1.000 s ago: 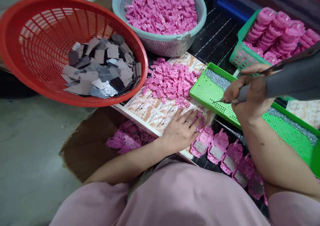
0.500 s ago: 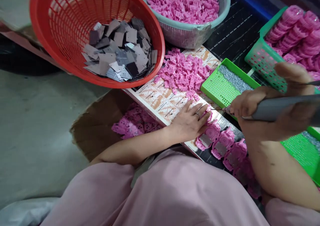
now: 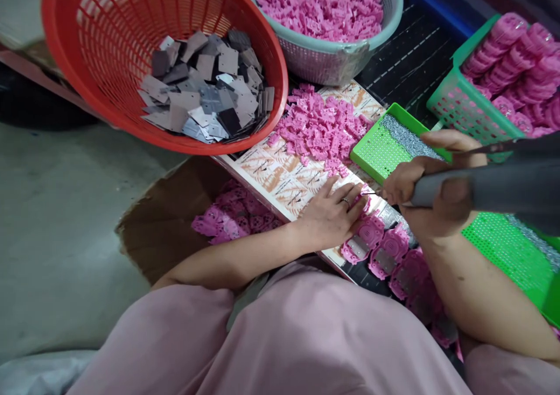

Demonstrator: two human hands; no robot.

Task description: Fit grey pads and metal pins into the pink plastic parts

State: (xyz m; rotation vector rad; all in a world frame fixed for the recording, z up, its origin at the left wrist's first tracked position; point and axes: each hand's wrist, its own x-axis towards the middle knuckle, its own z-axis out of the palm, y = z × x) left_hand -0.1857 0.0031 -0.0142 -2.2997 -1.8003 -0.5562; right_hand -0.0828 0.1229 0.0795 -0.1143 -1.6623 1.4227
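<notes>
My left hand (image 3: 329,219) lies palm down with its fingers stretched over a pink plastic casing (image 3: 366,199), most of it hidden beneath them. In my right hand (image 3: 422,217) is a grey electric screwdriver (image 3: 503,192), held almost level, its thin bit pointing left at that casing beside my left fingertips. Whether the tip touches a screw is too small to see. A row of pink casings (image 3: 389,249) with grey metal plates on them runs from my left hand toward my right forearm. Just beyond my right hand sits a green tray (image 3: 370,154) of small screws.
A red basket (image 3: 275,115) of metal plates stands at the left, near a pale basin (image 3: 332,62) of pink pieces. Loose pink pieces (image 3: 324,126) form a heap. Right are a green basket (image 3: 472,103) and another screw tray (image 3: 499,255). Below is a cardboard box (image 3: 149,226).
My right hand and the screwdriver have moved left and slightly down, bringing the bit closer to the casing under my left hand. My left hand has stayed in place.
</notes>
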